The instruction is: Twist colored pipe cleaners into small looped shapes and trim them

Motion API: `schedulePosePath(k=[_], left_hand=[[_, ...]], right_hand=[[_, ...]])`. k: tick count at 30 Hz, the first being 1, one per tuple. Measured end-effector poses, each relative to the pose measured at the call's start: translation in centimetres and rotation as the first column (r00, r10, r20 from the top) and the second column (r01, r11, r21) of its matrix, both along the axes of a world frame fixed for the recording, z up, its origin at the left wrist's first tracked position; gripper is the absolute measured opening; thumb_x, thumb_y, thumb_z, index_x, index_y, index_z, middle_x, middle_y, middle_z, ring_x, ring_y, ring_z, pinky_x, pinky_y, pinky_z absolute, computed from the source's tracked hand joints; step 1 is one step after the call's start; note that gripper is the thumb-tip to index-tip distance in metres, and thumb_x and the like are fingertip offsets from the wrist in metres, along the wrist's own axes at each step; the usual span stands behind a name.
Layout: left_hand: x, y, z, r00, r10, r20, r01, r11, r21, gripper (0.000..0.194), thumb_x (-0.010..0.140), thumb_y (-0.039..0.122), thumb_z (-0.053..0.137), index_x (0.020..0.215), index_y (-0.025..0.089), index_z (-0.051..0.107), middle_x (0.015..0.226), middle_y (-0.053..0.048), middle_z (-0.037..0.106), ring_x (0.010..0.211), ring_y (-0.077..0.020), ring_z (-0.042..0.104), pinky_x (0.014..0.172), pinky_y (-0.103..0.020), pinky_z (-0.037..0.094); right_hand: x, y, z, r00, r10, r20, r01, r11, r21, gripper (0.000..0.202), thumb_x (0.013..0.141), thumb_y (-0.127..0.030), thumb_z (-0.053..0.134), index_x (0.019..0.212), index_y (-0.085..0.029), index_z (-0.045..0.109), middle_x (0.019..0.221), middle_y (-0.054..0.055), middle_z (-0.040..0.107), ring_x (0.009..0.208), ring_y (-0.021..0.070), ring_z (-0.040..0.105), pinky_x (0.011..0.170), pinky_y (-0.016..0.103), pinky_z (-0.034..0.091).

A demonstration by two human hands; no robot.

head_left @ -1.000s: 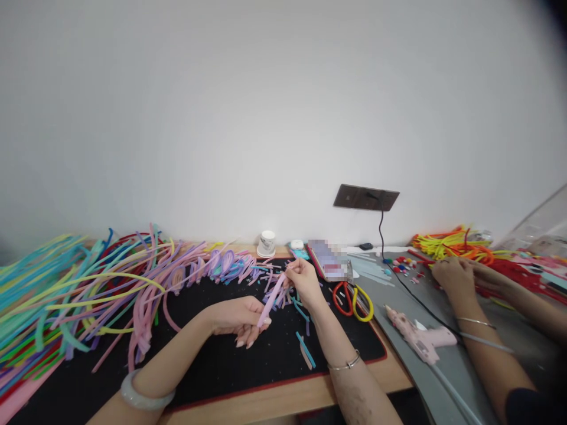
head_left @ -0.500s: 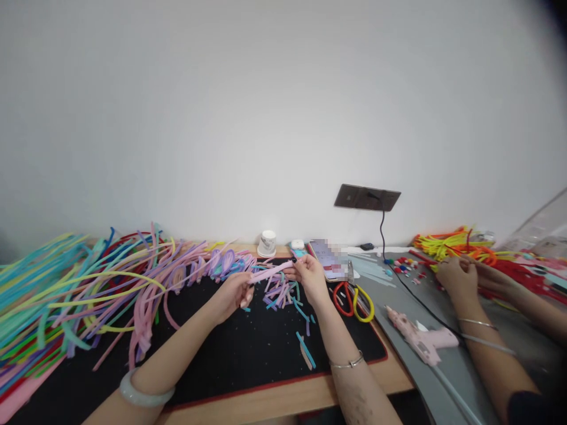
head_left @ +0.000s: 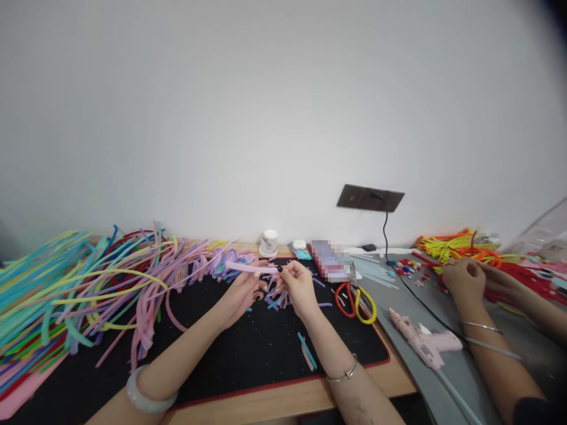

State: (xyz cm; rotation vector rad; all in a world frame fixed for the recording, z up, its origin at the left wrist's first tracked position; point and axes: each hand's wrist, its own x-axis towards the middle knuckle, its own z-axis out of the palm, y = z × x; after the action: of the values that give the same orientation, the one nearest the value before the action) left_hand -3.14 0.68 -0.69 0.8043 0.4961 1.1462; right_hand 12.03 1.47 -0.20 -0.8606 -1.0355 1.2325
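Observation:
A pale pink pipe cleaner piece (head_left: 239,268), possibly more than one strand, stretches between my hands above the black mat (head_left: 248,366). My left hand (head_left: 241,295) pinches it near the middle, and one end juts out to the left past the fingers. Close beside it, my right hand (head_left: 299,289) grips the other end between thumb and fingers. Short purple and blue pipe cleaner pieces (head_left: 275,302) lie beneath the hands, partly covered by them. Rolled pink and purple coils (head_left: 233,260) stand in a row behind my left hand.
Long coloured pipe cleaners (head_left: 101,283) heap at left. A paper cup (head_left: 268,243) and phone (head_left: 325,260) stand behind. Scissors (head_left: 365,306) with red and yellow handles and a pink glue gun (head_left: 423,339) lie right. A co-worker's hands (head_left: 465,286) work beside yellow-orange stems (head_left: 447,245).
My right hand has moved left, closer to my left hand. The pink pipe cleaner now sticks out left beyond my left hand, where before it spanned the gap between both hands.

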Motion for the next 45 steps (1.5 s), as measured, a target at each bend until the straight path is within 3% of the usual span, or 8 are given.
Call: schedulePosePath(k=[6,17,21,24,28,34,39,45], left_hand=[[-0.2,0.3,0.3,0.995,0.067,0.072,-0.064,0.997,-0.038,0.014,0.078,0.025,0.069,0.083,0.015,0.061,0.086,-0.002,0.06,0.066,-0.0093,0.052,0.055,-0.02,0.041],[-0.5,0.7,0.0,0.993,0.114,0.028,-0.115,0.993,0.013,0.014,0.081,0.028,0.068,0.078,0.014,0.064,0.08,-0.001,0.056,0.064,-0.0092,0.046,0.06,-0.021,0.041],[-0.6,0.8,-0.3,0.998,0.069,-0.004,-0.069,0.996,0.05,0.017,0.082,0.031,0.066,0.078,0.015,0.063,0.077,-0.001,0.054,0.065,-0.0101,0.044,0.063,-0.022,0.041],[-0.6,0.7,-0.4,0.999,-0.008,-0.035,0.011,0.997,0.082,0.02,0.084,0.035,0.064,0.078,0.016,0.061,0.075,0.0,0.051,0.065,-0.0111,0.043,0.064,-0.024,0.041],[-0.5,0.3,-0.3,0.992,-0.105,-0.063,0.112,0.987,0.111,0.023,0.087,0.037,0.059,0.077,0.016,0.058,0.071,0.0,0.049,0.064,-0.0121,0.043,0.064,-0.025,0.039],[-0.4,0.0,0.3,0.992,-0.07,-0.101,0.081,0.991,0.105,0.022,0.085,0.035,0.061,0.075,0.015,0.058,0.07,-0.001,0.051,0.062,-0.013,0.046,0.063,-0.026,0.039],[-0.6,0.0,0.4,0.996,-0.032,-0.086,0.038,0.997,0.072,0.02,0.084,0.035,0.062,0.078,0.016,0.06,0.077,-0.003,0.054,0.06,-0.0111,0.044,0.056,-0.023,0.038],[-1.1,0.3,0.9,0.994,0.074,-0.076,-0.074,0.997,-0.005,0.021,0.085,0.033,0.059,0.075,0.016,0.053,0.071,0.001,0.051,0.049,-0.0062,0.036,0.047,-0.018,0.034]], right_hand=[[-1.0,-0.7,-0.3,0.995,0.083,0.055,-0.079,0.995,-0.057,0.033,0.065,-0.04,0.076,0.069,-0.016,0.054,0.055,0.0,0.064,0.044,0.0108,0.06,0.045,0.02,0.051],[-0.2,-0.4,-0.2,0.972,0.236,-0.014,-0.234,0.95,-0.209,0.039,0.055,-0.034,0.084,0.077,-0.013,0.059,0.066,0.004,0.07,0.048,0.009,0.062,0.05,0.02,0.052],[0.6,-0.4,0.4,0.931,0.364,0.008,-0.347,0.893,-0.286,0.039,0.067,-0.045,0.075,0.085,-0.013,0.059,0.073,0.006,0.07,0.05,0.0102,0.062,0.049,0.021,0.051],[0.9,-0.5,0.6,0.87,0.487,0.082,-0.433,0.832,-0.345,0.035,0.08,-0.048,0.061,0.088,-0.015,0.057,0.069,0.005,0.067,0.045,0.009,0.056,0.043,0.02,0.045],[0.7,-0.8,0.7,0.82,0.547,0.167,-0.454,0.8,-0.393,0.029,0.084,-0.048,0.055,0.086,-0.018,0.054,0.053,-0.003,0.056,0.037,0.007,0.042,0.035,0.016,0.03],[0.5,-1.4,1.0,0.788,0.596,0.15,-0.503,0.766,-0.401,0.034,0.083,-0.051,0.053,0.073,-0.019,0.05,0.049,-0.006,0.042,0.039,0.0056,0.028,0.036,0.017,0.015],[0.3,-1.6,1.1,0.789,0.585,0.188,-0.51,0.795,-0.329,0.031,0.083,-0.046,0.051,0.07,-0.021,0.041,0.048,-0.008,0.036,0.04,0.0056,0.021,0.038,0.018,0.013],[-0.3,-1.8,0.7,0.749,0.484,0.453,-0.404,0.875,-0.266,0.023,0.087,-0.031,0.043,0.067,-0.021,0.039,0.049,-0.007,0.036,0.04,0.0071,0.025,0.04,0.02,0.018]])
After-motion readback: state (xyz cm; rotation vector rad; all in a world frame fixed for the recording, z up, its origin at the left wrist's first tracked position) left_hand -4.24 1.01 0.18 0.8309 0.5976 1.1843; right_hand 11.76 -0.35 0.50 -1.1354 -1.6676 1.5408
